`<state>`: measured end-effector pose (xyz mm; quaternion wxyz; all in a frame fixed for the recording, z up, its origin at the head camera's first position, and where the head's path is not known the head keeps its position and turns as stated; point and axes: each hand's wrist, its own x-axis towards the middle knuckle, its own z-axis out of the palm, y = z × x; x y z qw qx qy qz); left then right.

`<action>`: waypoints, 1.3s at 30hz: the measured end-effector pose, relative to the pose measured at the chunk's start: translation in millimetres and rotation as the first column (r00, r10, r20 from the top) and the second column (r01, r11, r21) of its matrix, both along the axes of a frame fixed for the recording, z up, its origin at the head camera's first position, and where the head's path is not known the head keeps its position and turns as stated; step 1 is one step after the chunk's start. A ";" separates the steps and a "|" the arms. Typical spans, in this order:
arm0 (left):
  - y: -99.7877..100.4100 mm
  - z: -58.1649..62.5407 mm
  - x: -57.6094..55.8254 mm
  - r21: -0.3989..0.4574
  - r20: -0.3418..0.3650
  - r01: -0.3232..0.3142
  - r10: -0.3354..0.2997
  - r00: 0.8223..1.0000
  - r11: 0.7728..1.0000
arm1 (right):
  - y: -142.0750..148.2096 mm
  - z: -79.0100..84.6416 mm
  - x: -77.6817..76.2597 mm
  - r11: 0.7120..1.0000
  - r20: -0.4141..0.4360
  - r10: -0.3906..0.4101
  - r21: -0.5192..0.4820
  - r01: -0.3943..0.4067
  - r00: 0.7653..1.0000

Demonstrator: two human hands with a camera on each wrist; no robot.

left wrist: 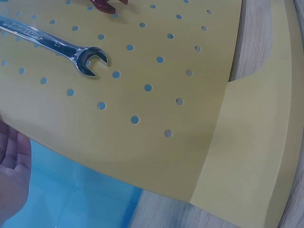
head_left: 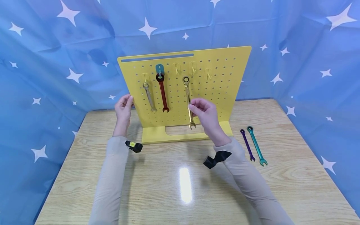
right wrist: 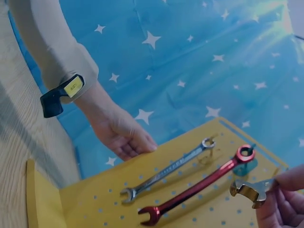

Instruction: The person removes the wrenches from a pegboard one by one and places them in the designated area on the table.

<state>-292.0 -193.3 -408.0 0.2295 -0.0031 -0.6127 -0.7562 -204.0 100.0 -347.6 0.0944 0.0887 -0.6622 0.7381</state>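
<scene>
A gold wrench (head_left: 189,101) is pinched by my right hand (head_left: 206,115) near its middle, ring end up, in front of the yellow pegboard (head_left: 219,93). In the right wrist view the wrench's gold open end (right wrist: 249,191) shows beside the thumb. My left hand (head_left: 123,107) holds the pegboard's left edge between thumb and fingers. On the board, a silver wrench (head_left: 149,97) hangs from a yellow hook at the left. Beside it, a red wrench (head_left: 162,93) hangs from a teal hook (head_left: 159,69).
Three yellow hooks (head_left: 192,68) stick out on the board's upper right half. Right of the board, a purple wrench (head_left: 247,145) and a teal wrench (head_left: 257,146) lie on the wooden table (head_left: 157,187). A blue star-patterned cloth (head_left: 174,18) hangs behind.
</scene>
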 end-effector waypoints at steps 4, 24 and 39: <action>0.9 0.0 0.1 0.004 0.002 0.003 -0.003 1.000 1.000 | 10.8 -4.5 3.2 1.000 0.013 -0.011 0.017 0.011 1.000; 2.6 2.0 1.7 -0.009 0.018 -0.007 0.008 1.000 1.000 | 65.7 -21.2 17.2 0.990 0.018 -0.100 0.100 0.097 0.995; 0.8 1.2 2.3 0.002 0.020 -0.007 0.007 1.000 1.000 | 103.0 -32.6 33.1 0.983 0.062 -0.154 0.111 0.147 0.986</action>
